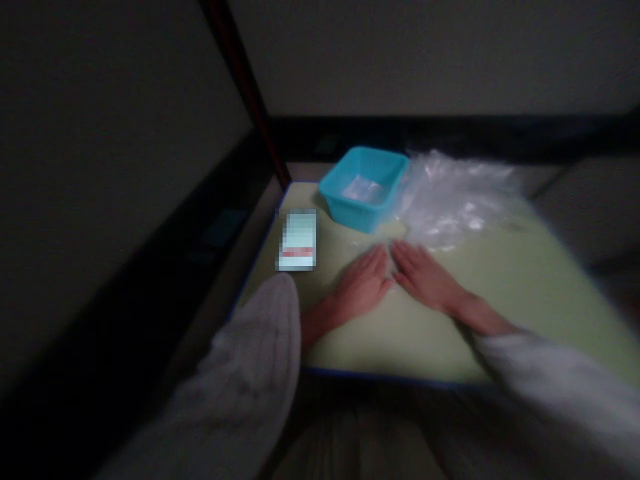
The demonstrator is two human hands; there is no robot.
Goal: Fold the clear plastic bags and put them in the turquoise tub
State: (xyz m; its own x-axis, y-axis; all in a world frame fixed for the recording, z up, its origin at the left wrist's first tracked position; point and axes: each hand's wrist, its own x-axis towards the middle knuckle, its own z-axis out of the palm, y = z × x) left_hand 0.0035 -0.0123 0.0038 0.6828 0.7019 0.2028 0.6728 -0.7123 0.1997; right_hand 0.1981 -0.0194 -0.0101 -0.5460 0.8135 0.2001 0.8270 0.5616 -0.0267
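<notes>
Lying flat, palms down, fingers extended: left hand (364,283) and right hand (425,275), near-touching over clear plastic (391,269) on surface (390,343). Turquoise basket (350,213) beyond; crumpled plastic pile (445,200) right of it. Blurry.

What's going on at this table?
A person's left hand and right hand are palms down on the greenish table, nearly meeting, with what looks like clear film between them. Beyond stands a turquoise basket, a heap of clear plastic to its right. A pixelated bright rectangle lies at left.
</notes>
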